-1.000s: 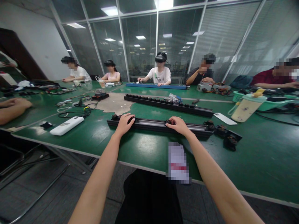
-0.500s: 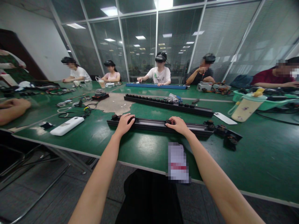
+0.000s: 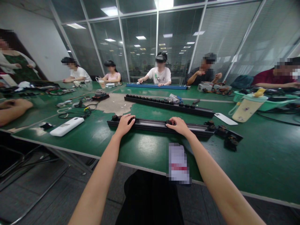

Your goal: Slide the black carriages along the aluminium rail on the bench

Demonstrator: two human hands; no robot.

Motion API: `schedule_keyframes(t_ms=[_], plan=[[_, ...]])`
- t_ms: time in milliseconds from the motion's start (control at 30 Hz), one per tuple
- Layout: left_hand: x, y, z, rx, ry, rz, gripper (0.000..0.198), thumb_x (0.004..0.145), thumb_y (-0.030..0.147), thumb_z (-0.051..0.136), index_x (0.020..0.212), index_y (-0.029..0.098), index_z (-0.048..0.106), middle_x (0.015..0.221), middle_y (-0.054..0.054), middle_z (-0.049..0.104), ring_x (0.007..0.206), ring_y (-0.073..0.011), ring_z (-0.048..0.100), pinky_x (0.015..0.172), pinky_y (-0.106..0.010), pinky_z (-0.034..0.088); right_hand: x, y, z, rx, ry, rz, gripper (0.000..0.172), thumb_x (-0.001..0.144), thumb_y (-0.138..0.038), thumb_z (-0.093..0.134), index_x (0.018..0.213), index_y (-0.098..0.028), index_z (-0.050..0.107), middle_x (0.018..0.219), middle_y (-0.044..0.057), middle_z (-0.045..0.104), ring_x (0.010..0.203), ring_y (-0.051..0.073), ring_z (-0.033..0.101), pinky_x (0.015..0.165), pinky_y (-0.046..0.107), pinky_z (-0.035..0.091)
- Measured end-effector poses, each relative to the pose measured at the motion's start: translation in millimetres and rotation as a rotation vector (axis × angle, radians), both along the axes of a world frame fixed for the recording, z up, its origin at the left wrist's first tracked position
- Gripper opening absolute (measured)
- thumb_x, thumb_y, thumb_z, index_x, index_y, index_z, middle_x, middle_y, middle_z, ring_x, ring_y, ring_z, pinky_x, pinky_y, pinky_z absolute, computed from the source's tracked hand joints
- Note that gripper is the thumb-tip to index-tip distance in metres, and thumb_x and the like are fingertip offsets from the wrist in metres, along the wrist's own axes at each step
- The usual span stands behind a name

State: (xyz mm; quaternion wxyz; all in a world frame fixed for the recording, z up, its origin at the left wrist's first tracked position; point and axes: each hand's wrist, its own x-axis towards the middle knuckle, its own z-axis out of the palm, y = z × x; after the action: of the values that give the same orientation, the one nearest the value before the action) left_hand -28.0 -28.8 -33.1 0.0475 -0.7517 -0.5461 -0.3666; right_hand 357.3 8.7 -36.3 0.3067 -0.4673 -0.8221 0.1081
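A long black rail (image 3: 150,125) with a shiny inner channel lies on the table in front of me. My left hand (image 3: 126,124) is closed around a small dark part (image 3: 133,120) on the left half of the rail. Further right, my right hand (image 3: 178,125) curls over another small black part (image 3: 168,123) sitting in the channel. Fingers cover most of both parts. More black pieces sit at the rail's two ends, one at the left end (image 3: 115,117) and one at the right end (image 3: 209,125).
Behind lies a second black rail (image 3: 164,105) carrying a row of black parts. Loose black pieces (image 3: 231,142) lie at right, near a white phone (image 3: 225,119) and a cup (image 3: 249,107). A white device (image 3: 67,126) is at left. Several people sit around the green table (image 3: 145,147).
Both my hands and the rail look unmoved. Across the table, a seated person's hands have shifted apart; at far left, a standing person has come further into view.
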Motion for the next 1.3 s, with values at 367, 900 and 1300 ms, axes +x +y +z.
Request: schedule_keyframes(t_ms=[367, 900, 1300], plan=[[0.5, -0.1, 0.6, -0.010, -0.002, 0.010, 0.040, 0.100, 0.046, 0.045, 0.123, 0.024, 0.071, 0.130, -0.008, 0.072, 0.137, -0.0277, 0.054, 0.122, -0.052, 0.037, -1.0, 0.1, 0.8, 0.001, -0.012, -0.021, 0.028, 0.087, -0.051, 0.068, 0.088, -0.024, 0.062, 0.085, 0.004, 0.068, 0.086, 0.023, 0.059, 0.075, 0.034, 0.037], [0.2, -0.5, 1.1, -0.017, 0.005, 0.009, 0.041, 0.101, 0.046, 0.045, 0.123, 0.024, 0.070, 0.130, -0.008, 0.072, 0.137, -0.0277, 0.053, 0.122, -0.052, 0.037, -1.7, -2.9, 0.9, 0.019, -0.035, -0.018, 0.029, 0.089, -0.053, 0.066, 0.088, -0.024, 0.060, 0.084, 0.004, 0.067, 0.086, 0.024, 0.058, 0.076, 0.034, 0.037], [-0.4, 0.0, -0.1, 0.007, -0.006, -0.003, 0.042, 0.101, 0.047, 0.046, 0.122, 0.022, 0.071, 0.129, -0.010, 0.072, 0.136, -0.0281, 0.054, 0.121, -0.050, 0.037, -2.2, -5.4, 2.6, 0.053, -0.069, -0.008, 0.028, 0.091, -0.052, 0.064, 0.087, -0.024, 0.059, 0.084, 0.005, 0.067, 0.085, 0.024, 0.057, 0.074, 0.035, 0.036]])
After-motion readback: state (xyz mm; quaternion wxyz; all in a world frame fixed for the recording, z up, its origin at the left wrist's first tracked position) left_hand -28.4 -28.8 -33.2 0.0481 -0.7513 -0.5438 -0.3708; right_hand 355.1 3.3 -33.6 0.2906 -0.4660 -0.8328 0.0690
